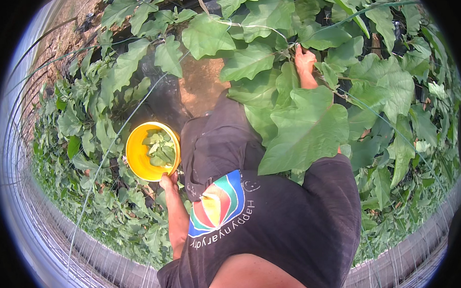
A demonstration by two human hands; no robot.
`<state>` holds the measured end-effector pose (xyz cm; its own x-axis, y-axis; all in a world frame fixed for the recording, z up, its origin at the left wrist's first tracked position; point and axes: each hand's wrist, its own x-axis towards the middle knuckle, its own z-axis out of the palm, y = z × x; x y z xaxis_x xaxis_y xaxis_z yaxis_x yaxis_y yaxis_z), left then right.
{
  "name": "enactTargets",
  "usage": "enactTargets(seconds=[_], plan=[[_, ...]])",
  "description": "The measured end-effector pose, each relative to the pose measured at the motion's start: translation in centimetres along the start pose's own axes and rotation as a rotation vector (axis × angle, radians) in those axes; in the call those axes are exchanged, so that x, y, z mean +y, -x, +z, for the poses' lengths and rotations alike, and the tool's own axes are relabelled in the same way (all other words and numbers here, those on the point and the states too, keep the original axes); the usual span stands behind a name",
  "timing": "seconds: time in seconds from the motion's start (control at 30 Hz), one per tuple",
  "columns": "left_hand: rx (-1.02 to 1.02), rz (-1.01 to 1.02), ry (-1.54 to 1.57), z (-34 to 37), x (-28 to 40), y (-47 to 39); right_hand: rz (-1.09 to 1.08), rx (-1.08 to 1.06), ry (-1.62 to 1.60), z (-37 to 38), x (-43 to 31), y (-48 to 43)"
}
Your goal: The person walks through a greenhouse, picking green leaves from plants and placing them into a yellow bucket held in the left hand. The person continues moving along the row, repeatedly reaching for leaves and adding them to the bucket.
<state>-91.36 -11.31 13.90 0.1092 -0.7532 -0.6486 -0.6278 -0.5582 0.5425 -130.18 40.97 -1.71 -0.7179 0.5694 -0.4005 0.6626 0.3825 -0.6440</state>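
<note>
My left hand [169,181] grips the rim of a yellow plastic bucket [135,153], which hangs at my left side, its mouth tipped towards me. Several loose green leaves [161,148] lie inside. Ahead and to the right, my right hand [305,61] reaches in among the foliage of an eggplant plant. Its fingertips are at a stem junction [290,50], where a pale string [262,26] meets the plant. What the fingers hold there is too small to make out. A large lobed leaf [310,129] covers most of my right forearm.
Dense eggplant rows [384,85] stand on both sides of a narrow dirt path [201,82]. Support twine [138,107] slants across at the left, and another line [389,125] runs at the right. Black plastic mulch [164,95] edges the path. Curved greenhouse plastic [14,113] borders the left.
</note>
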Motion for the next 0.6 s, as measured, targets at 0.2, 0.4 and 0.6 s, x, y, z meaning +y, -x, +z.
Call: enactTargets(seconds=[0.2,0.4,0.6], plan=[[0.009,-0.024,0.005,0.4,0.2,0.4,0.127,-0.012,0.128,0.1,-0.5,-0.7],[0.039,-0.045,-0.022,0.1,-0.1,0.4,0.025,-0.163,0.018,0.6,2.0,-1.6],[0.035,-0.044,-0.039,-0.5,-0.9,-0.3,-0.105,-0.302,-0.143,1.4,5.3,-1.9]])
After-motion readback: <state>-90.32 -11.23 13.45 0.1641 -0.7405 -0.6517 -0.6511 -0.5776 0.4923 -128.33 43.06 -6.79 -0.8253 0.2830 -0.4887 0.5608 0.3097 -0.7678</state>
